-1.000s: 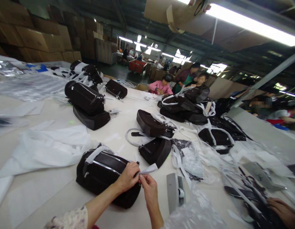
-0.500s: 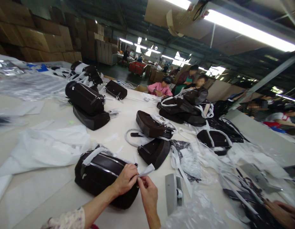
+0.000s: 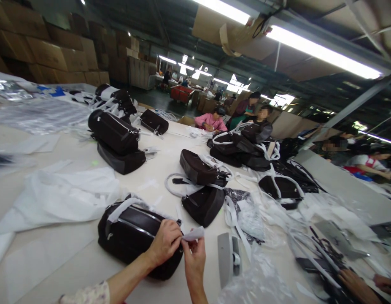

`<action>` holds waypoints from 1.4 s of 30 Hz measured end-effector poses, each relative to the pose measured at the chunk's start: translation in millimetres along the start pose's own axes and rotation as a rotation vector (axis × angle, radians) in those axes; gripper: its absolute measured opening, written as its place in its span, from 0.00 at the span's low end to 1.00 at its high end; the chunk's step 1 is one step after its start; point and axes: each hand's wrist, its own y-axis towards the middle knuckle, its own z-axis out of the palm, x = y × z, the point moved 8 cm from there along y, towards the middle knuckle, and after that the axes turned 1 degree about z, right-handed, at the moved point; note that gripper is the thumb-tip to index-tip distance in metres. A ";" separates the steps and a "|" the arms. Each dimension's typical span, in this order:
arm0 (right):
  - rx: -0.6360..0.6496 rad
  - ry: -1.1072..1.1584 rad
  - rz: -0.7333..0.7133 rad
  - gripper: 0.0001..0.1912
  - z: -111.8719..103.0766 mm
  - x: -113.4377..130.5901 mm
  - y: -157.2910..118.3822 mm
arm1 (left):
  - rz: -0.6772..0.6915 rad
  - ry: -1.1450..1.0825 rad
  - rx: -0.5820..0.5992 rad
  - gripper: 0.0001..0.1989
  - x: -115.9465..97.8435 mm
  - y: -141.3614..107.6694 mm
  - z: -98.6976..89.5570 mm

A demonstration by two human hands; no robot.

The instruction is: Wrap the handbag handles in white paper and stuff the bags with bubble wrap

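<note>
A dark brown handbag (image 3: 132,240) lies on the white table in front of me, its handles wrapped in white tissue and a zip running along its top. At the bag's right end, my left hand (image 3: 166,240) is closed, fingertips pinched at the edge of a white paper strip (image 3: 194,234). My right hand (image 3: 194,259) pinches the same strip between thumb and fingers, just right of the other hand. What the strip is fixed to at the bag's end is hidden by my fingers.
More dark bags (image 3: 204,204) lie just beyond, with others stacked at left (image 3: 114,135) and at the back right (image 3: 242,145). A grey tape dispenser (image 3: 227,258) stands right of my hands. White sheets (image 3: 71,192) spread at left. A co-worker's hands (image 3: 356,285) show at lower right.
My right hand has shifted slightly left and its fingers have moved up onto the strip. The strip's free end is now bent upward. The bag has barely moved.
</note>
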 end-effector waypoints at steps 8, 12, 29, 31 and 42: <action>0.021 -0.101 0.019 0.13 -4.3 0.9 1.7 | -0.031 0.054 -0.033 0.09 -4.5 -4.8 -4.4; 0.036 -0.081 0.035 0.14 -4.3 -1.9 -0.2 | -0.067 0.075 -0.068 0.09 -5.4 -10.3 -4.7; 0.044 -0.005 0.067 0.19 -0.6 -18.2 -2.0 | -0.186 0.004 -0.096 0.05 5.7 -14.6 -5.7; 0.046 -0.007 0.062 0.20 -1.0 -20.1 -2.2 | -0.188 0.021 -0.089 0.04 6.4 -13.8 -7.0; 0.112 0.048 0.022 0.18 9.8 -4.3 -4.8 | -0.201 0.078 0.048 0.04 6.5 -0.1 -8.0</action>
